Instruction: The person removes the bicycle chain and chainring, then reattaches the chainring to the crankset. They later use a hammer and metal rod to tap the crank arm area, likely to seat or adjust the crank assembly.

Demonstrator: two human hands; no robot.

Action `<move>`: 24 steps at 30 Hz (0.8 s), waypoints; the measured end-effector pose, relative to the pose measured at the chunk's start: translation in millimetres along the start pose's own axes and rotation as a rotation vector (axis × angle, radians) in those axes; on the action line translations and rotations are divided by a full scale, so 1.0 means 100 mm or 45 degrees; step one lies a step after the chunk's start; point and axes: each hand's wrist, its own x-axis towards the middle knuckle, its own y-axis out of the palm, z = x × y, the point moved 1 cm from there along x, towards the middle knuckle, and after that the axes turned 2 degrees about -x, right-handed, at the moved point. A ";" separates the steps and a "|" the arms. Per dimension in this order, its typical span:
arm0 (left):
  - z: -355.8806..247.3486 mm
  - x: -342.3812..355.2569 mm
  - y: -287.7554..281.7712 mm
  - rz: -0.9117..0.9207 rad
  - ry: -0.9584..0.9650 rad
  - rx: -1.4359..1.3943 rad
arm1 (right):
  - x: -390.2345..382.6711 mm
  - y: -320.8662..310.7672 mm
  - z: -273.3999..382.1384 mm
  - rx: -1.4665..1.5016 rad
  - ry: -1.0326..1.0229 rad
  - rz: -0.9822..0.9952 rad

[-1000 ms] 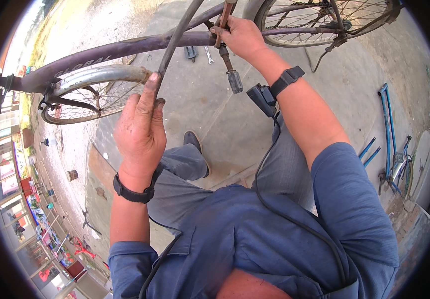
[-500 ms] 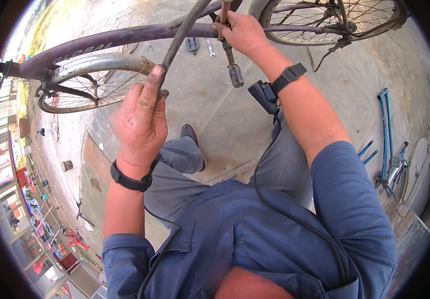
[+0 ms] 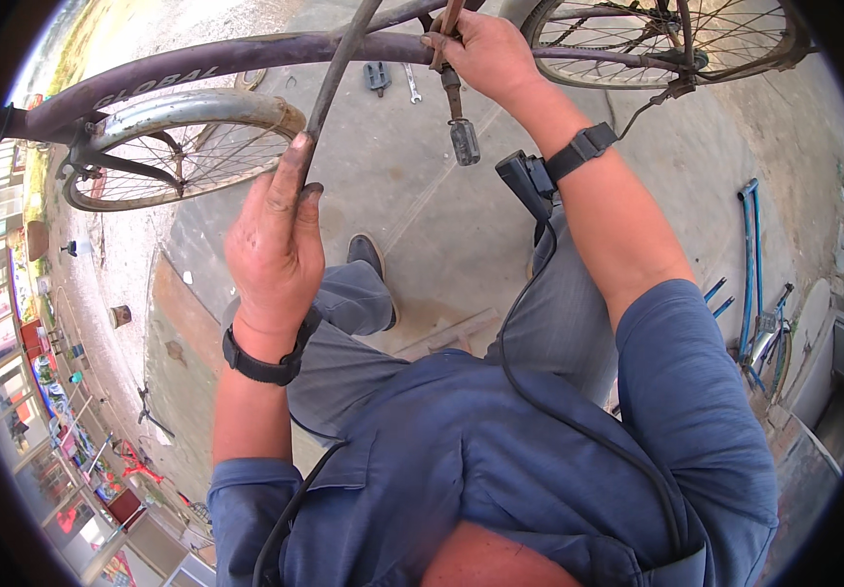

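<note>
A purple bicycle [image 3: 275,61] spans the top of the head view. My left hand [image 3: 280,235] is closed around the near end of a long dark metal bar [image 3: 339,78], its index finger stretched along it. The bar slants up past the bicycle's frame and leaves the picture at the top. Beside the crank, my right hand [image 3: 495,57] grips a narrow reddish-brown bar [image 3: 451,18], whose upper part is cut off. Just below those fingers, a crank arm [image 3: 452,93] carries a dark pedal [image 3: 464,142] pointing toward me.
On the concrete lie a loose pedal [image 3: 376,76] and a wrench [image 3: 413,84]. A blue bicycle frame [image 3: 752,264] is at the right. A black device [image 3: 524,184] with a cable hangs by my right wrist. Cluttered goods [image 3: 74,411] line the far left.
The long bar's near end and my left hand have moved slightly left and down. The bicycle sits a little higher in the picture. My right hand keeps its grip beside the crank.
</note>
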 end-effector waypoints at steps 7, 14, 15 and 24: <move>-0.01 -0.12 0.07 -0.052 -0.062 -0.006 | 0.02 0.00 -0.04 -0.045 -0.027 0.029; -0.06 -0.17 0.13 0.180 -0.077 0.133 | -0.02 -0.02 -0.06 -0.014 -0.044 0.056; -0.06 -0.17 0.12 0.189 -0.094 0.125 | -0.04 -0.02 -0.06 -0.030 -0.011 0.064; -0.09 -0.14 0.06 0.250 -0.084 0.232 | -0.13 0.03 0.03 -0.089 -0.292 -0.057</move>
